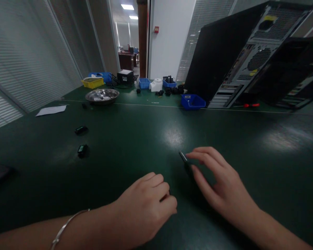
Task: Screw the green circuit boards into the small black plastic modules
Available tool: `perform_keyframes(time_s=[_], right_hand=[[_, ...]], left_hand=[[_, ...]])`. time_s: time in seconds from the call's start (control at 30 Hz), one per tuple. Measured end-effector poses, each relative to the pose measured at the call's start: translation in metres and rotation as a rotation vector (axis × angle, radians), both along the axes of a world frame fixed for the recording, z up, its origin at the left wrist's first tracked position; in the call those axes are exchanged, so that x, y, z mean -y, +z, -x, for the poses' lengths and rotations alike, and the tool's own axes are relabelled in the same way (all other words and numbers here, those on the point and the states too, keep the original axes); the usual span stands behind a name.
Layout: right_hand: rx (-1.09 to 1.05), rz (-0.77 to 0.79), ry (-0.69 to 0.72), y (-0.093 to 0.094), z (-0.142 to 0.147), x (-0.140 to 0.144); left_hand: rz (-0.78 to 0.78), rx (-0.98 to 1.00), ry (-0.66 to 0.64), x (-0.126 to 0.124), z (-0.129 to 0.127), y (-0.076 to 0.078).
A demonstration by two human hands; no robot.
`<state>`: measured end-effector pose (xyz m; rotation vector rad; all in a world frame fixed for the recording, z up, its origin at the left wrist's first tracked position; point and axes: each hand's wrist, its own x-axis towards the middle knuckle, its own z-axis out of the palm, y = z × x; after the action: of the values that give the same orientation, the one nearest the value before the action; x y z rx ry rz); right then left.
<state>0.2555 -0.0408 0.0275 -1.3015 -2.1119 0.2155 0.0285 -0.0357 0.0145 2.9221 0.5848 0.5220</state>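
Note:
My right hand (pixel 219 180) rests on the dark green table (pixel 135 139), thumb and fingers pinching a thin dark flat part (pixel 185 162) that is tilted up on its edge. My left hand (pixel 148 203) lies curled just left of it, fingers closed; something small and dark shows at its fingertips, but I cannot tell what. A thin bracelet circles my left wrist. Two small black modules (pixel 81 130) (pixel 82 150) lie apart on the table at the left.
A steel bowl (pixel 102 95), a paper sheet (pixel 51 110), yellow (pixel 93 82) and blue bins (pixel 192 101), a white part (pixel 155 84) and black pieces stand at the back. Two black computer cases (pixel 234 59) stand at the right, a red-handled screwdriver (pixel 251 105) beside them.

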Motion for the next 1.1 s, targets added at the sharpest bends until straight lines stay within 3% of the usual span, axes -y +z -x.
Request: perform_keyframes(time_s=[0.07,0.2,0.4,0.53,0.73,0.87,1.1], right_hand=[[0.060,0.062,-0.080,-0.003,-0.008,-0.007],[0.120,0.216,-0.087,-0.014,-0.014,-0.013],[0.119,0.206,-0.109,-0.022,-0.020,-0.015],[0.090,0.225,-0.036,-0.020,-0.014,-0.013],[-0.139,0.252,0.132,-0.015,0.001,-0.004],[-0.211,0.242,0.167,-0.016,0.002,-0.004],[-0.303,0.220,0.214,-0.019,0.001,0.000]], left_hand=[[0.043,0.052,-0.007,-0.003,0.003,-0.001],[0.171,0.148,-0.003,-0.010,0.009,-0.005],[0.371,0.213,0.021,-0.014,0.011,-0.005],[0.349,0.223,-0.010,-0.012,0.013,-0.006],[0.318,0.279,0.019,-0.010,0.013,-0.005],[0.343,0.356,0.076,-0.009,0.011,-0.001],[0.223,0.249,0.029,-0.009,0.012,-0.007]])
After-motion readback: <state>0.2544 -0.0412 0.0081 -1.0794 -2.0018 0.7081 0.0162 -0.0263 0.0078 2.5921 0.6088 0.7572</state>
